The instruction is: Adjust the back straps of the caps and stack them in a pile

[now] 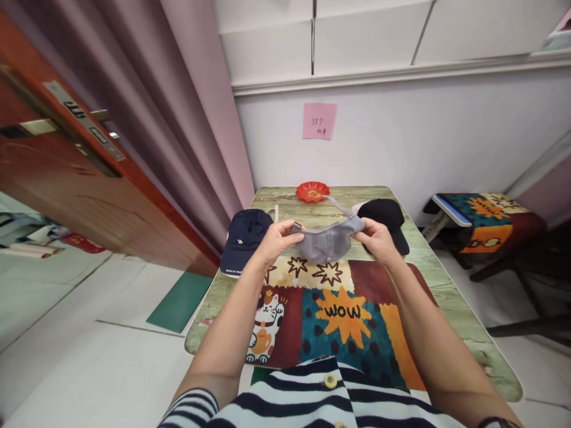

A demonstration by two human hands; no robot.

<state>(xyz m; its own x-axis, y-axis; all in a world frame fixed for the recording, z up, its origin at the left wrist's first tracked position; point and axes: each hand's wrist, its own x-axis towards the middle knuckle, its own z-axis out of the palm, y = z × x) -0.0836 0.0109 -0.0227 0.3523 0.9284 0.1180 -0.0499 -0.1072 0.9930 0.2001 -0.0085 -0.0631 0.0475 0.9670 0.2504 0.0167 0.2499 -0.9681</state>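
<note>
A grey cloth cap (328, 242) hangs between my two hands above the table, its long strap trailing up toward the back. My left hand (282, 239) pinches the cap's left end beside a small dark buckle. The cap's right end is between the thumb and fingers of my right hand (375, 239). A navy cap (245, 241) with a small white logo lies just left of my left hand. Behind my right hand is a black cap (388, 217), partly covered by it.
A red scalloped dish (313, 191) stands at the table's back edge. A colourful mat (343, 321) with "WOW" lettering covers the front of the green wooden table (446, 303). A brown door is at left, a second small table at right, and a wall behind.
</note>
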